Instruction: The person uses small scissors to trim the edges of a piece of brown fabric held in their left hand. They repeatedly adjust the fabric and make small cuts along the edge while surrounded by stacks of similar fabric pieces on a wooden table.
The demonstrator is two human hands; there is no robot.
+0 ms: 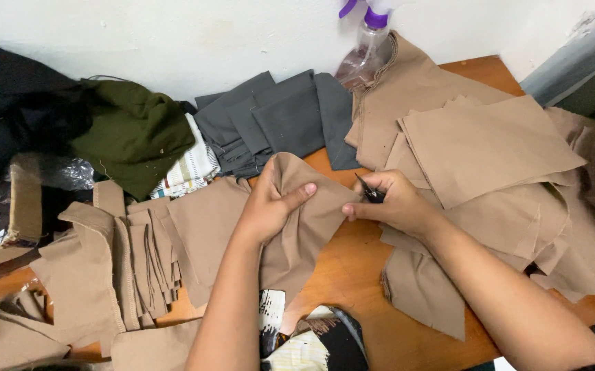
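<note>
My left hand [275, 206] grips a tan fabric piece [304, 230], holding it up over the wooden table [352, 275] with the thumb pressed on its front. My right hand [390, 203] is closed around a small black tool [370, 191], its tip at the right edge of that same fabric piece. Both hands meet near the middle of the view.
Stacks of tan cut pieces lie at the left [139, 261] and right [490, 151]. Grey fabric pieces [277, 124] sit at the back by a clear spray bottle [366, 48]. Dark green cloth [132, 130] and black cloth [16, 103] lie back left. Patterned fabric [311, 343] lies near me.
</note>
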